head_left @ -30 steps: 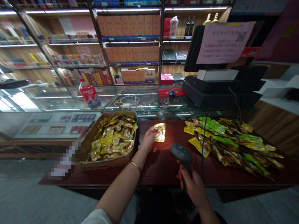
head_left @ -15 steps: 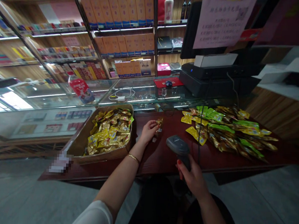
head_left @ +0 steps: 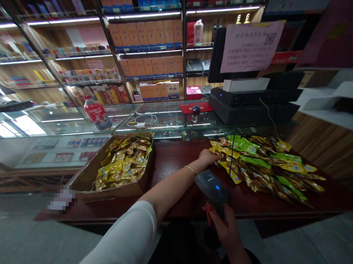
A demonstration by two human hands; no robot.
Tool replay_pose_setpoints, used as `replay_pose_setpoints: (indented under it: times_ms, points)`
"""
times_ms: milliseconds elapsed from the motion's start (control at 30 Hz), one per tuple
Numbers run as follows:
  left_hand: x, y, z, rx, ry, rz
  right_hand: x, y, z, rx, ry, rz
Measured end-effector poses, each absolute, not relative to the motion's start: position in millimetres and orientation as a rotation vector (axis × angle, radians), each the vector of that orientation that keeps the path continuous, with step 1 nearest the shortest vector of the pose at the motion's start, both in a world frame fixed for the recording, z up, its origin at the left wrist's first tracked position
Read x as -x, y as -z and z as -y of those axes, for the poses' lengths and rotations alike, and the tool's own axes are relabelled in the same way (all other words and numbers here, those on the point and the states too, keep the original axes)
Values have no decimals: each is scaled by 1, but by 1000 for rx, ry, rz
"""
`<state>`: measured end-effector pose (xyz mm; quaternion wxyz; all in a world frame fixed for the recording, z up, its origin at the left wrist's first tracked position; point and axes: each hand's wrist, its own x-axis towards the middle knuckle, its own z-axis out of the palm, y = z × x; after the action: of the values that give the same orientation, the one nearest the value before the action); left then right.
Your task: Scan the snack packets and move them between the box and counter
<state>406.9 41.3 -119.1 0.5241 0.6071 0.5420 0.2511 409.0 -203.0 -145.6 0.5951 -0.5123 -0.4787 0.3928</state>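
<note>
My right hand (head_left: 223, 225) is wrapped round the handle of a dark barcode scanner (head_left: 211, 186), held above the table's front edge; a blue light glows on its top. My left hand (head_left: 209, 157) reaches across to the near left side of a spread pile of snack packets (head_left: 256, 161), gold, yellow and green. Its fingers are closed at a small gold packet there, partly hidden by the hand. Left of my arm stands an open cardboard box (head_left: 146, 181) full of similar gold and yellow packets.
Both containers stand on a dark red table (head_left: 169, 159). Behind it runs a glass counter (head_left: 164, 129) with a red-labelled bottle (head_left: 97, 113), a white cable (head_left: 140, 124) and a mouse (head_left: 196, 109). A monitor (head_left: 216, 55) stands at the back. The scanner's cord (head_left: 232, 150) hangs before the pile.
My left hand has moved right, from the table beside the box to the pile, with the small packet. A blue light now shows on the scanner. The view has tilted up slightly.
</note>
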Motion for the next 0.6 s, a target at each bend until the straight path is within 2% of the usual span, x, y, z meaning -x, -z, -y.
replay_pose_setpoints:
  times_ms: [133,267,433,500,600]
  points:
    - [-442,108,-32,-1535,-498,-1250,-409,149,200,1192,-867,1066]
    - [-415,84,-28,-1650,-498,-1283,-410,157,200,1207,-855,1003]
    - [-267,35,-8,-2089,-870,-1273,-408,161,198,1165,-930,1004]
    - [-186,17,3,-2174,-1021,-1446,-407,159,198,1117,-961,983]
    - [-72,4,7,-2212,-799,-1919,-407,155,198,1091,-999,969]
